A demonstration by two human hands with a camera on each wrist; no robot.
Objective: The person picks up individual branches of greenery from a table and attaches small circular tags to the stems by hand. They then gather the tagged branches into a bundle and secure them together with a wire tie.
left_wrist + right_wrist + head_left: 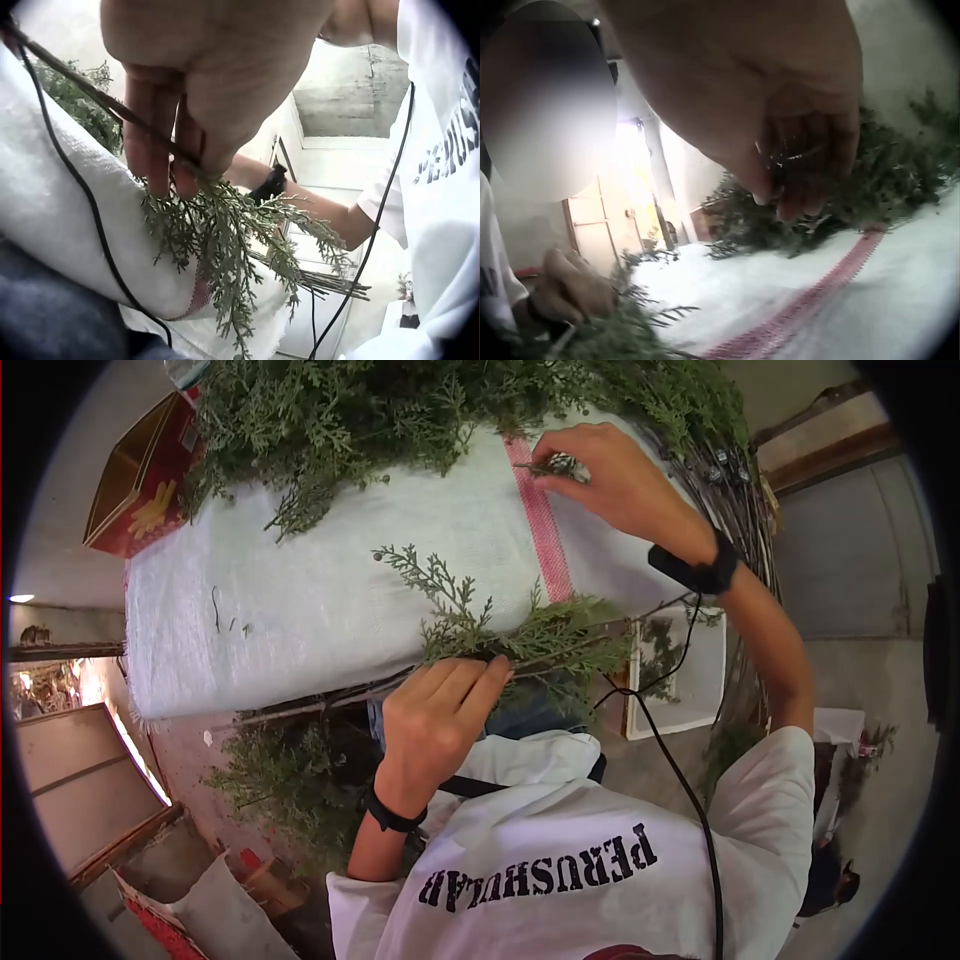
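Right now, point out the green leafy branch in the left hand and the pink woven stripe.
Green leafy branch (pixel 232 217): left wrist view, on its dense foliage.
Pink woven stripe (pixel 538 520): head view, middle of its visible length.

A feathery green branch (pixel 560 645), its woody stem slender and slanting, is pinched in a person's left hand (pixel 440 710); the right hand (pixel 622 478) pinches a small sprig (pixel 563 463).

A person (pixel 768 630) wears a white short-sleeved T-shirt (pixel 640 905) with black block lettering (pixel 540 870), blue jeans (pixel 518 721), a slim black band (pixel 392 815) on the left wrist, a bulkier black strap (pixel 700 570) on the right and a black cable (pixel 714 870).
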